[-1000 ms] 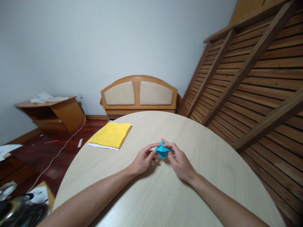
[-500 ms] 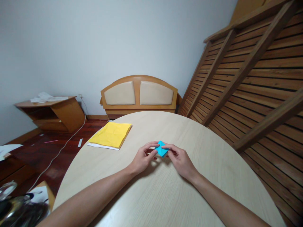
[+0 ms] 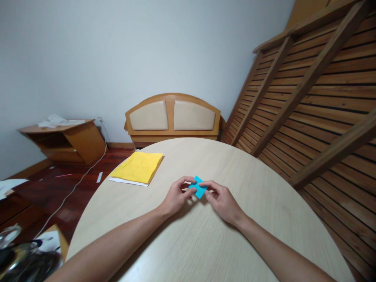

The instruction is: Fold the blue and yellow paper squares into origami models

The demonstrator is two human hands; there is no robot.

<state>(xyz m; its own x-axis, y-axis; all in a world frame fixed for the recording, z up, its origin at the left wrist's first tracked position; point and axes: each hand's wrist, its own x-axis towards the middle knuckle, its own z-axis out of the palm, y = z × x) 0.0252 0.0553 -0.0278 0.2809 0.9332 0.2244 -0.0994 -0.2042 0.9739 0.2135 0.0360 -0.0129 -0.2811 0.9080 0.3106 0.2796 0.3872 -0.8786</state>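
Observation:
A small folded piece of blue paper (image 3: 198,188) is held just above the round light wooden table (image 3: 205,243), near its middle. My left hand (image 3: 176,197) pinches its left side with thumb and fingertips. From the right, my right hand (image 3: 222,199) grips the other side the same way. The paper lies nearly flat between the fingers, and part of it is hidden by them.
A stack of yellow sheets (image 3: 138,167) on white paper lies at the table's far left. Behind the table stands a padded wooden bench back (image 3: 172,116). A slatted wooden wall (image 3: 317,98) runs along the right. A low cabinet (image 3: 63,141) and a white cable (image 3: 79,182) are on the floor at left.
The blue paper was standing as a diamond between the fingertips; now it is turned down flatter and both hands have shifted slightly left.

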